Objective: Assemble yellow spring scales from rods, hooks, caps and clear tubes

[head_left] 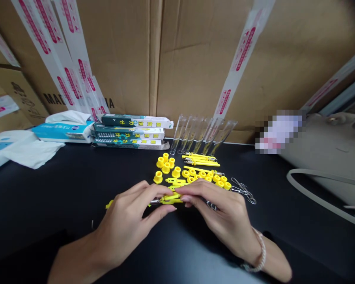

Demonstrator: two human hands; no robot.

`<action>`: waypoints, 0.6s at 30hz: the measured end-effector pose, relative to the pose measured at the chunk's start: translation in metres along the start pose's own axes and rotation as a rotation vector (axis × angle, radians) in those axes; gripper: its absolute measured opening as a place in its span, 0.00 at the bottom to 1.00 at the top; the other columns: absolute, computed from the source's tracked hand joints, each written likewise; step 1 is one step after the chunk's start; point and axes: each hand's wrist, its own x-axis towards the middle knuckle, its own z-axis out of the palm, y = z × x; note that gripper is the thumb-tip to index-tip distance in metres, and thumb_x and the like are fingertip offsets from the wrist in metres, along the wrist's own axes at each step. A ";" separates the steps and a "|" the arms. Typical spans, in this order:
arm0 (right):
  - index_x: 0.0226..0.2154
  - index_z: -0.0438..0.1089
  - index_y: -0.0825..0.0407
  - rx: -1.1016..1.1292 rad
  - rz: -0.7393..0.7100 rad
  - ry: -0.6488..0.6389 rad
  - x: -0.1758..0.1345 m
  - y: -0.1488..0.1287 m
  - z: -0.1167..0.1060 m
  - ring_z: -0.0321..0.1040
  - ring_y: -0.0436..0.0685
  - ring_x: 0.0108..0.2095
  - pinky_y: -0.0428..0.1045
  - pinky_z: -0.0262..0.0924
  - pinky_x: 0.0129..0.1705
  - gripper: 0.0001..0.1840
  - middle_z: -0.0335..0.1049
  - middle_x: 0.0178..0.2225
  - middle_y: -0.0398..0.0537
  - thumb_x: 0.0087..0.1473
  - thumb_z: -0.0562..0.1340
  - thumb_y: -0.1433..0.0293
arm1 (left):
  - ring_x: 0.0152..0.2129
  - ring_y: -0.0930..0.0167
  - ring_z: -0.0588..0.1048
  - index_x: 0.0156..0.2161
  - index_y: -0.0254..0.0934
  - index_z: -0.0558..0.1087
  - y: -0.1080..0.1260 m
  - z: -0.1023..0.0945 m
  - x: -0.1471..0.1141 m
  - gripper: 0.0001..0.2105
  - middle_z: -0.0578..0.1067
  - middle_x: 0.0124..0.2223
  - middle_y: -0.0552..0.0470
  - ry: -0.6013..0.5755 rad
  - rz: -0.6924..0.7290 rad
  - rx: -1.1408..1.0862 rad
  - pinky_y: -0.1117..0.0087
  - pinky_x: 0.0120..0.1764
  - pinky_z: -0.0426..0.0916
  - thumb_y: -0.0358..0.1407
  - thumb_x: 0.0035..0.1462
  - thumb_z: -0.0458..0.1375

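My left hand (133, 213) and my right hand (215, 209) meet above the black table, fingertips pinched on yellow plastic spring-scale pieces (170, 198). A metal spring (154, 201) shows at the left fingers, and a yellow end sticks out behind that hand. My right thumb and fingers grip the right end of the pieces; how they join is hidden. Just beyond lie flat yellow tabs (175, 181), yellow flanged caps (166, 168) and small yellow rings (202, 174). Metal hooks (245, 192) lie right of my right hand.
Clear plastic tubes (197, 136) stand in a row by the cardboard box (207, 51). Yellow rods with springs (201, 159) lie before them. Left are stacked printed boxes (130, 133) and a blue tissue pack (63, 131). A pale bag (328, 154) stands right.
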 end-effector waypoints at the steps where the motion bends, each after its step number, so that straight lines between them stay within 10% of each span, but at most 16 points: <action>1: 0.42 0.76 0.53 -0.009 -0.009 0.005 0.001 0.000 -0.001 0.75 0.50 0.32 0.45 0.68 0.37 0.09 0.78 0.33 0.45 0.62 0.63 0.78 | 0.35 0.75 0.79 0.46 0.44 0.75 0.000 0.000 0.000 0.07 0.79 0.39 0.58 0.001 -0.003 0.010 0.78 0.40 0.69 0.35 0.62 0.63; 18: 0.37 0.73 0.52 0.085 0.051 -0.006 0.001 -0.003 0.001 0.75 0.48 0.29 0.41 0.70 0.34 0.03 0.78 0.32 0.42 0.59 0.67 0.72 | 0.27 0.74 0.76 0.38 0.39 0.72 0.004 -0.001 0.001 0.06 0.77 0.32 0.56 -0.123 0.077 0.004 0.74 0.32 0.67 0.33 0.68 0.54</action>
